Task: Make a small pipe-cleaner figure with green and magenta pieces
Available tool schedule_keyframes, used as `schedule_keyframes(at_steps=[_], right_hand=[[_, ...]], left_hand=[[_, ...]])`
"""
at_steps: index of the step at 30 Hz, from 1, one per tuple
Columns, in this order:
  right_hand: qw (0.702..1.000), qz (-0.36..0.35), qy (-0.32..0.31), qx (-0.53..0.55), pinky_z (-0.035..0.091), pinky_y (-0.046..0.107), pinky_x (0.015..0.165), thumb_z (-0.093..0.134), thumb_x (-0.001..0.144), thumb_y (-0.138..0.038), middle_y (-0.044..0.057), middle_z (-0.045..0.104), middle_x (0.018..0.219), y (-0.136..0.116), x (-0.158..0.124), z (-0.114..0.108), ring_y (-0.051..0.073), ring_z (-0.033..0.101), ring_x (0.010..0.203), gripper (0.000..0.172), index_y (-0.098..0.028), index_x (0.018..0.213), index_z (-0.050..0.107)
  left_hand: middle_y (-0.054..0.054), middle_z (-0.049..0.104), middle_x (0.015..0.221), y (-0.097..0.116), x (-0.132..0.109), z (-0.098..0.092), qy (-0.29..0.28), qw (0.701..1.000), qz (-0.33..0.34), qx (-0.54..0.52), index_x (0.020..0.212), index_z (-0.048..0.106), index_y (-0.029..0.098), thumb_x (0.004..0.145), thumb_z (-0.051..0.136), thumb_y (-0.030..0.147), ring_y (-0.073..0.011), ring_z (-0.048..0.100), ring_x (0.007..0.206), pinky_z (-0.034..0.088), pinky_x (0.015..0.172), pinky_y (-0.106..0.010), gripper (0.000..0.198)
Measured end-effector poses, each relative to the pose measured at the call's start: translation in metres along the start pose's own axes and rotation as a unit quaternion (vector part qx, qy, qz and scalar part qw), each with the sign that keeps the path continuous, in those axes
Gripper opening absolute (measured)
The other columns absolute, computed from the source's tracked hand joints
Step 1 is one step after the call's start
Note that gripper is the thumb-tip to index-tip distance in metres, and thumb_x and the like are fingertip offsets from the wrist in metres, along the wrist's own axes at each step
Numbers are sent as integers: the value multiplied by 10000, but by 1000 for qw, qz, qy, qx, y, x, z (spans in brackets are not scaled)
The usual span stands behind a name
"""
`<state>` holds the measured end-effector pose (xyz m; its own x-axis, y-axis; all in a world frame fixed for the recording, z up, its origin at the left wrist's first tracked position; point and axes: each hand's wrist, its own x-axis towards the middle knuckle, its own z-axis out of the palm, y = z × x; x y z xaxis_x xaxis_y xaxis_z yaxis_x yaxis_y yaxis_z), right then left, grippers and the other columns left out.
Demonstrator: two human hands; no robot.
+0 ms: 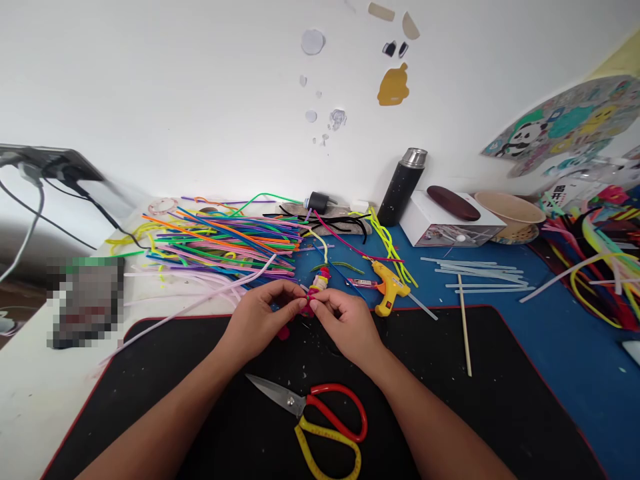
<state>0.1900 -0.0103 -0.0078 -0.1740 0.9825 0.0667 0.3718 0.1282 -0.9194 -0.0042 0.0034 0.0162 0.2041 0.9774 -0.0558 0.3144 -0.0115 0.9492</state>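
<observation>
Above the far part of the black mat, my left hand [261, 319] and my right hand [351, 324] meet with thumbs and forefingers pinched. Between the fingertips is the magenta lower end of a small pipe-cleaner figure [319, 281], which has yellow, white and red parts higher up. My fingers hide some of it. A pale yellow pipe cleaner [325, 247] rises from its top. Nearer to me, large scissors [300, 403] lie spread on the mat, one handle red, the other yellow. Just right of my right hand lies a yellow glue gun [389, 288] with a glue stick in its back.
Many coloured pipe cleaners [225, 243] are piled back left. Several clear glue sticks [480, 270] and a wooden stick [465, 327] lie right. A black thermos [400, 190] stands by a white box [425, 217] and a bowl [515, 208]. A power strip [45, 160] trails cables at left.
</observation>
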Motion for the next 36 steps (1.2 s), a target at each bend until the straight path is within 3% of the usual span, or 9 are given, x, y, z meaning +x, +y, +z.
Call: schedule_keyframes(at_steps=[6,12,20,25,36], right_hand=[[1000,-10,-3,-17,348,271,559,620,977,-331,-42,541,579,1,0,-1,137,466,538,218,-200,924,785],[999,-15,-2,-34,348,270,556,624,972,-324,-48,533,559,3,0,0,135,462,525,210,-204,908,783],[1000,4,4,-1,348,269,551,613,981,-325,-50,528,575,1,1,0,136,466,536,203,-208,915,766],[1000,12,-1,21,345,268,548,614,981,-353,-50,518,587,1,1,-1,136,453,546,221,-206,914,765],[1000,11,7,2,337,269,541,621,966,-342,-61,507,555,0,0,0,129,444,520,210,-204,868,745]], left_hand=[[-38,787,857,-2,-1,1,-1,1000,-1,20,923,808,238,868,736,458,-210,708,691,518,493,-262,239],[-39,807,889,-4,-2,4,-1,996,48,79,925,813,247,909,709,396,-220,734,787,574,648,-280,182],[-59,776,907,-4,0,-2,-62,996,-49,-35,1053,782,204,870,746,518,-193,679,680,570,516,-271,365],[-70,769,990,-8,0,-1,-75,996,-32,-24,1140,758,208,861,764,467,-206,682,779,587,526,-257,380],[-47,754,916,-2,-2,1,-39,999,8,29,990,741,222,914,697,414,-213,701,806,559,572,-248,211]])
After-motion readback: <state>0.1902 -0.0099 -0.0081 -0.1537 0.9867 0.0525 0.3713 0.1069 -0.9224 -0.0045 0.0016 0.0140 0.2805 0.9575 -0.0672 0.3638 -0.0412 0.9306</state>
